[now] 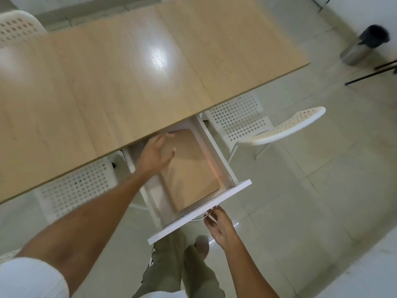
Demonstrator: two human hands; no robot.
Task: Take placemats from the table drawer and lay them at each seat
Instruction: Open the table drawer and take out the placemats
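Observation:
The white table drawer (199, 214) is pulled out from under the light wooden table (133, 67). Inside lies a stack of tan placemats (193, 168) with rounded corners. My left hand (155, 152) reaches into the drawer with fingers spread, resting on the far left part of the top placemat, not gripping it. My right hand (219, 226) is below the drawer's white front panel, fingers curled on the thin metal handle (209, 214).
White perforated chairs stand at the table: one on the right of the drawer (268, 125), one on its left (77, 188), another at the far left corner (17, 26). A metal bin with a black bag (365, 45) stands on the tiled floor at right.

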